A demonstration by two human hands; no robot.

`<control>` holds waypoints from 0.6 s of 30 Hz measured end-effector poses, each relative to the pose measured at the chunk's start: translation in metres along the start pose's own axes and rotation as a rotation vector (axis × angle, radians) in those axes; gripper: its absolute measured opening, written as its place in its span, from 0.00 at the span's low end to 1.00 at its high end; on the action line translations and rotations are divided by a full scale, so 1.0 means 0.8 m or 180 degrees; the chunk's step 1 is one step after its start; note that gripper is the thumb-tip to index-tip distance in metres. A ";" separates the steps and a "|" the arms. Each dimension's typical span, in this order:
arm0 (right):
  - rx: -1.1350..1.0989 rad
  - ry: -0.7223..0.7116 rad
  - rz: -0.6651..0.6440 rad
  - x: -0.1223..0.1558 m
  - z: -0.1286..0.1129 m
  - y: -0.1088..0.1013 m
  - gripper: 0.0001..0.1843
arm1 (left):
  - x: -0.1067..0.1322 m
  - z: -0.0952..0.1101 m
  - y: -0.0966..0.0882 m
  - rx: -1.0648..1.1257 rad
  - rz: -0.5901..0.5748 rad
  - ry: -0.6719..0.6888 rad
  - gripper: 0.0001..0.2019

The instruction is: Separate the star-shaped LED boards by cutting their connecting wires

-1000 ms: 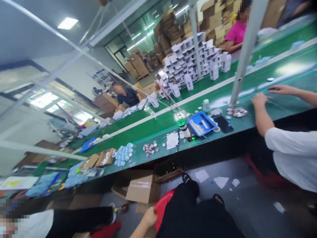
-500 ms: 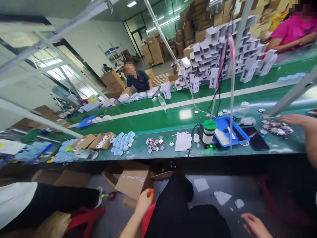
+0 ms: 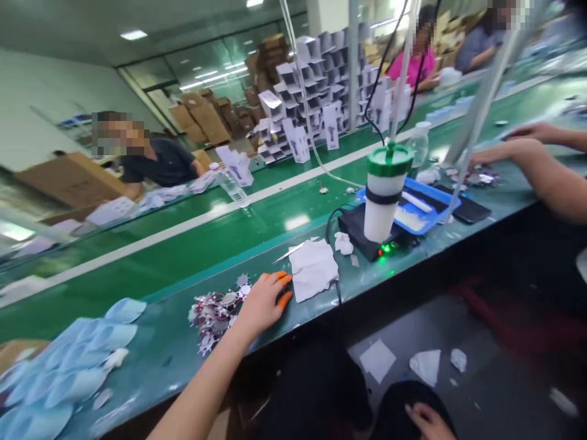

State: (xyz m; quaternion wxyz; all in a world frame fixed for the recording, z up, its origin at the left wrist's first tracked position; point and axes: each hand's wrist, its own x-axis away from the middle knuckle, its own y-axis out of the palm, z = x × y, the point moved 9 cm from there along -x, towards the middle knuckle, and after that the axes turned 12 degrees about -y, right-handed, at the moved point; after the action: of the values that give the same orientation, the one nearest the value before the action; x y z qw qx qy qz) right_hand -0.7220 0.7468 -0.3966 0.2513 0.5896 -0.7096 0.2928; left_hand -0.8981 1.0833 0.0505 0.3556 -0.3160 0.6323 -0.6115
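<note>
My left hand [image 3: 263,300] lies flat on the green bench edge [image 3: 174,348], fingers stretched out, with orange finger cots on the tips. It touches the right side of a heap of small silvery star-shaped parts [image 3: 211,313]. A crumpled white paper [image 3: 314,270] lies just right of the fingertips. My right hand [image 3: 427,420] rests low on my dark trousers at the bottom edge, only partly in view, holding nothing.
A white cup with a green lid [image 3: 384,189] stands on a black device [image 3: 362,235] with a green light. Behind are a blue tray [image 3: 428,211] and a phone [image 3: 465,211]. Pale blue shells [image 3: 68,366] lie left. A co-worker's arms [image 3: 532,162] reach in from the right. White boxes [image 3: 316,73] are stacked beyond the belt.
My view has swung closer to the bench. My left hand has risen from beside my leg onto the bench by the star-shaped parts. My right hand has shifted left on my lap.
</note>
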 end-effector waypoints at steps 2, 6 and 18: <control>0.0046 0.0027 -0.0045 0.033 -0.023 0.014 0.55 | -0.001 -0.011 -0.001 0.0160 0.0051 0.0143 0.19; -0.0088 -0.0529 0.0019 0.094 -0.126 0.046 0.54 | 0.015 -0.037 0.008 0.0249 -0.0072 0.0254 0.17; 0.2151 -0.2225 0.2449 0.132 -0.513 -0.089 0.30 | 0.047 -0.095 0.002 0.0358 -0.0170 0.0170 0.24</control>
State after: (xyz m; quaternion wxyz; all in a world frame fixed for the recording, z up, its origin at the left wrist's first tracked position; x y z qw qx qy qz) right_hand -0.6663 0.9562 -0.0259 -0.3201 0.3995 -0.7797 0.3605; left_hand -0.9823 1.0933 0.0462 0.3393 -0.2959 0.5975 -0.6636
